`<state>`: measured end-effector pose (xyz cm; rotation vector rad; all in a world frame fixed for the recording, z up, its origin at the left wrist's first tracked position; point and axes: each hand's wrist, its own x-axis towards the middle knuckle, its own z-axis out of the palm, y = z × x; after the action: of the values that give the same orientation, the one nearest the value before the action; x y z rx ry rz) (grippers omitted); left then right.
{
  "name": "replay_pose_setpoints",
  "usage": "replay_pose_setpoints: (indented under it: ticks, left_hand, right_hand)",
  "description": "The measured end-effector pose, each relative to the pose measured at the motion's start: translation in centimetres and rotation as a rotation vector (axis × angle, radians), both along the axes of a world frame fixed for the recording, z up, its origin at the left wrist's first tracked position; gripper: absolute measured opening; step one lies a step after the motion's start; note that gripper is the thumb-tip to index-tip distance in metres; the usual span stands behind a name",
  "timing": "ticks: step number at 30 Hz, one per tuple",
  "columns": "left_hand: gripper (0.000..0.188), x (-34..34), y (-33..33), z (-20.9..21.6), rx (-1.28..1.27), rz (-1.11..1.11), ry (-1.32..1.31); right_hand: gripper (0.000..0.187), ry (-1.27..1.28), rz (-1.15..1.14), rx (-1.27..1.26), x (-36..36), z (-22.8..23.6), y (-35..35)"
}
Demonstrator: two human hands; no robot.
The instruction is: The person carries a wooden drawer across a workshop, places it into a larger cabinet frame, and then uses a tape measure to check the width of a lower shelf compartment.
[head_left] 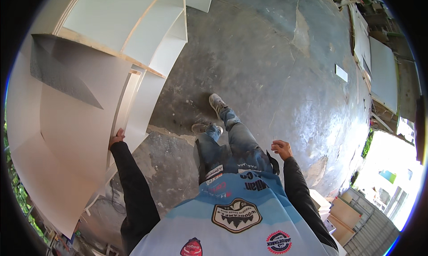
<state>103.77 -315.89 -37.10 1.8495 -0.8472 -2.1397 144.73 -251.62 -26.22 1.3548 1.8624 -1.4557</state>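
Note:
On my left stands a tall white cabinet [84,73] with open compartments and bare wood-coloured edges. My left hand [117,137] is closed over the edge of a white panel [127,98] along its side, and part of the fingers is hidden behind that edge. Beside my right hip, my right hand [281,149] hangs in the air with loosely bent fingers and nothing visible in it. Both arms wear dark sleeves.
Grey, patchy concrete floor [254,46] spreads ahead, with a small white board piece [341,73] lying on it. Pale boards [383,73] lean at the right. Behind me on the right are stacked wooden panels [345,213]. A dark cable [113,200] lies near the cabinet's lower left.

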Motion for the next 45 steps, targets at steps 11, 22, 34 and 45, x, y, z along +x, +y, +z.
replay_pose_setpoints:
  ticks: [11,22,34,45]
  left_hand:
    - [0.064,2.1,-5.9,-3.0,0.102,0.183,0.16]
    - [0.054,3.3,-5.7,-3.3,-0.122,-0.324,0.188]
    - [0.045,5.0,-7.0,-5.6,-0.213,-0.578,0.297]
    - [0.068,3.7,-3.3,-0.5,0.188,-0.095,0.356]
  right_hand:
    - [0.034,0.045,-0.011,-0.068,-1.0,-0.2,-1.5]
    - [0.037,0.099,0.081,-0.059,-4.2,-0.4,-0.2]
    - [0.036,0.099,0.158,-0.085,-6.2,-0.4,1.2]
    - [0.037,0.094,0.282,-0.093,-8.4,0.1,1.7]
